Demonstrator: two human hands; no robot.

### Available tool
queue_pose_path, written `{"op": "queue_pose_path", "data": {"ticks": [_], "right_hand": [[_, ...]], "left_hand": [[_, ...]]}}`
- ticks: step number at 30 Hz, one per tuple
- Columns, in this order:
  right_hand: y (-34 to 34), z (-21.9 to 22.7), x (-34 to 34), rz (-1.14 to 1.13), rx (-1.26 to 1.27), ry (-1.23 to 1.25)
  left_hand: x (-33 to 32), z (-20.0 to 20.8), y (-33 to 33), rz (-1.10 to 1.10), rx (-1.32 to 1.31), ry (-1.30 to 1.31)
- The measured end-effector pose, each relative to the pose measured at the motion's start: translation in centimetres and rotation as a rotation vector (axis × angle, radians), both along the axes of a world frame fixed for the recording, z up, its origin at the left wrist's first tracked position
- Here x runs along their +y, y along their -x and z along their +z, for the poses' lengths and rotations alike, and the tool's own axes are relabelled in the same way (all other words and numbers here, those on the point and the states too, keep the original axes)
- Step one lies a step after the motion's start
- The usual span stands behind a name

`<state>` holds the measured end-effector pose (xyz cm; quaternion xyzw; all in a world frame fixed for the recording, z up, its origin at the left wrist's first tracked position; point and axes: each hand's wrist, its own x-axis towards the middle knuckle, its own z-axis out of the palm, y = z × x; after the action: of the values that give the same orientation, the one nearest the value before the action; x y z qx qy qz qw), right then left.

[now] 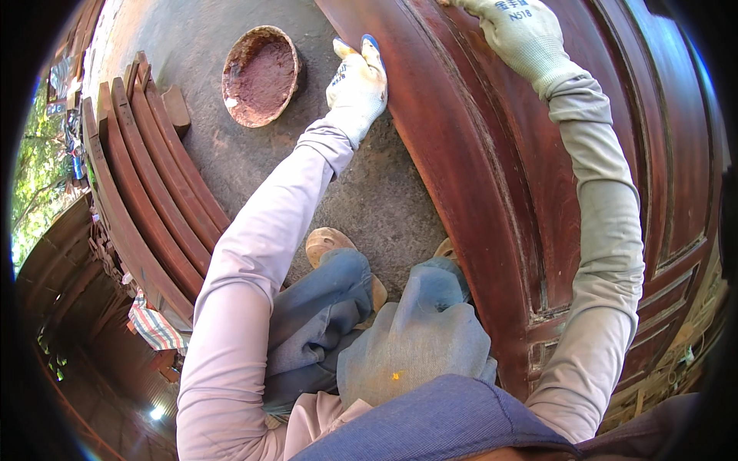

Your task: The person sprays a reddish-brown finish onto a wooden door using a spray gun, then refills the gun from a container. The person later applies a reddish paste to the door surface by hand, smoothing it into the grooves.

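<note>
A large dark red-brown panelled wooden door point(453, 146) stretches along my right side. At its left edge is my left hand point(357, 88), in a white glove with blue on the fingertips. Its thumb and a finger point away from me, parted, and its side appears to touch the door's edge. Over the far part of the door, my right hand point(523, 38) is closed in a similar glove. Its fingertips run to the top of the picture, and what they hold is hidden. A round bowl point(261, 77) of reddish-brown paste sits left of my left hand.
Several curved wooden pieces point(150, 177) stand side by side at the left. A striped cloth or bag point(157, 323) lies near their closer end. My shoes point(327, 242) rest on the grey floor point(369, 207), close to the door's edge.
</note>
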<state>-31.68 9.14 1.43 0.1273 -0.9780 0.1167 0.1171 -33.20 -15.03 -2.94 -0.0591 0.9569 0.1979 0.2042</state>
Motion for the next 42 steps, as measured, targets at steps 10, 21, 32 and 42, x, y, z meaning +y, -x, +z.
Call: {"op": "queue_pose_path", "data": {"ticks": [10,21,32,42], "right_hand": [[2.9,0.2,1.0,0.038,0.005,0.009],[-2.1,0.9,2.5,0.062,-0.167,-0.138],[-9.1,3.5,4.5,-0.061,-0.261,-0.052],[-8.6,-0.1,3.2,0.095,-0.046,-0.107]], "left_hand": [[0.0,-0.3,-0.3,-0.006,0.068,0.012],[-0.5,-0.3,-0.3,-0.015,0.092,0.031],[-0.6,-0.4,-0.3,0.002,0.078,0.019],[-0.4,-0.1,-0.2,-0.027,0.051,0.044]]}}
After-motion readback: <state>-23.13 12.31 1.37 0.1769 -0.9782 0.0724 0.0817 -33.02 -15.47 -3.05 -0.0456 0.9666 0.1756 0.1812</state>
